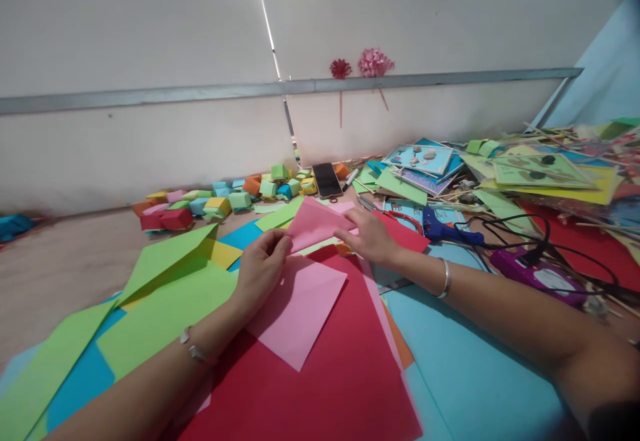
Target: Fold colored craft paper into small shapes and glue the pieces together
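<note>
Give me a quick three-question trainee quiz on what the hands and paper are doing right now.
1. True or false: both hands touch the pink paper.
2. Which tool lies just beyond the right hand? A) blue glue gun B) stapler C) ruler
3. Fill in: the pink paper lies on a large ___ sheet.

Key
1. True: the left hand pinches the fold near the middle and the right hand presses the folded flap's far edge.
2. A: the blue glue gun lies to its right on the floor.
3. Red: the red sheet lies under it.
</note>
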Motion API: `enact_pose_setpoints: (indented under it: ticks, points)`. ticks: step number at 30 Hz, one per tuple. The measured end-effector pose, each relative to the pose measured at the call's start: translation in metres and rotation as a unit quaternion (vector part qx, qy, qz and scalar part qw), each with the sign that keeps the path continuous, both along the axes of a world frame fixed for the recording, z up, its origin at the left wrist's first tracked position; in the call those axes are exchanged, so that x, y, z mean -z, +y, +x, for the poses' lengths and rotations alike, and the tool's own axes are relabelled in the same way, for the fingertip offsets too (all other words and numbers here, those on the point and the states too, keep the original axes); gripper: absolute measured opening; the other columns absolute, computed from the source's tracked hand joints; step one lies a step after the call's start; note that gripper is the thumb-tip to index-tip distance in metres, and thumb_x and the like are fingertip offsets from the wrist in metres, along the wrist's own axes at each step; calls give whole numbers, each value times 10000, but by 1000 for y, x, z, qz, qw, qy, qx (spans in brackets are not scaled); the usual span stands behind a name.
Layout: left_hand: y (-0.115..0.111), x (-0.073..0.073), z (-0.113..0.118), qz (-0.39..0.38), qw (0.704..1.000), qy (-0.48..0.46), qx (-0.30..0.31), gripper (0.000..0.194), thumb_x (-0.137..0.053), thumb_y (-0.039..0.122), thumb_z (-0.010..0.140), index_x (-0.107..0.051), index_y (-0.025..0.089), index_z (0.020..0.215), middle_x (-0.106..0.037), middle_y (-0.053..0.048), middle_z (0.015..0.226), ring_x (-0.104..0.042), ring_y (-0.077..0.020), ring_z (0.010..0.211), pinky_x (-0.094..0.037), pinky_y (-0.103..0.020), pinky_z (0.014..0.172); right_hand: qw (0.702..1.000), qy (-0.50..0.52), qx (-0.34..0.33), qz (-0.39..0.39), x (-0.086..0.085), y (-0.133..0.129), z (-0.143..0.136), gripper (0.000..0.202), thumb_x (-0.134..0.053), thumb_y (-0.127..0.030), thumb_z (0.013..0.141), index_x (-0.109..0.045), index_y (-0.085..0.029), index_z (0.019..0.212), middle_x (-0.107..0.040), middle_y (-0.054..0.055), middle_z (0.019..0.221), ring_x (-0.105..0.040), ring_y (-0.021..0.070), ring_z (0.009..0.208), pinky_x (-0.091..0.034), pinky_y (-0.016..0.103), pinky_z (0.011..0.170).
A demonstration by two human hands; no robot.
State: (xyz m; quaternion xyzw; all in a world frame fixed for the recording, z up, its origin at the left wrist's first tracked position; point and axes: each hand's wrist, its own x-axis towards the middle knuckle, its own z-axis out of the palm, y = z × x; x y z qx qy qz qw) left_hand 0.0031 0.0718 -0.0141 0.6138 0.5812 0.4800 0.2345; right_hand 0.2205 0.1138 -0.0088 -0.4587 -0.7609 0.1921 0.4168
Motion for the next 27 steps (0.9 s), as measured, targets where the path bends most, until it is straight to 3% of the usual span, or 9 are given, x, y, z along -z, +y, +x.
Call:
enact_pose_setpoints:
  ticks: [2,4,8,12,15,19,22,27]
  points:
    - [0,1,0,11,1000,16,8,184,-532,359,817,-603,190,806,-518,40,603,-469,-136,553,-383,-247,546,999,-30,-6,32,-6,-3,-1,173,-677,-298,771,-585,-178,856,-613,66,902,-520,205,859,-356,304,737]
    - [-2,0,1,22,999,33,21,187,-517,351,812,-610,189,811,-530,32,620,-486,-143,571,-395,-255,571,998,-55,-21,19,-12,-6,-1,153,-654,-275,787,-579,-180,880,-593,47,839,-503,189,793,-332,294,694]
    - [-10,-9,5,29,996,68,58,218,-525,373,795,-637,188,824,-576,22,632,-518,-156,590,-405,-269,598,996,-28,-47,-76,-20,-9,-1,85,-609,-208,774,-526,-192,760,-474,-29,654,-430,137,638,-288,266,609]
    - [-15,-20,5,12,993,98,66,240,-598,415,771,-652,183,737,-623,7,643,-549,-173,636,-399,-273,606,984,2,-87,-152,-19,-10,-4,170,-553,-218,785,-457,-197,646,-442,-46,587,-425,106,572,-314,235,548]
    - [-13,-24,0,-72,993,32,92,307,-669,475,727,-663,168,725,-636,-7,651,-554,-169,606,-402,-264,557,967,15,-129,-218,-20,-12,-6,169,-557,-239,776,-475,-189,636,-466,-45,583,-432,93,541,-326,221,505]
    - [-8,-25,-10,-186,960,-119,174,381,-768,469,658,-704,165,878,-712,-66,795,-629,-200,647,-477,-277,562,951,16,-159,-263,-28,-16,-3,127,-590,-219,725,-522,-173,628,-472,-46,600,-419,84,552,-315,211,491]
    - [-6,-26,-16,-204,941,-144,228,385,-798,438,617,-740,181,898,-740,-87,832,-675,-241,721,-529,-301,626,947,12,-161,-277,-31,-17,-1,149,-589,-208,705,-492,-180,595,-430,-57,579,-395,79,544,-281,209,475]
    - [-1,-21,-19,-191,947,-136,222,388,-795,528,577,-741,181,741,-713,-47,662,-631,-191,565,-502,-256,503,930,-2,-184,-317,-30,-20,-2,142,-586,-219,718,-507,-173,610,-436,-57,571,-396,75,539,-276,210,483]
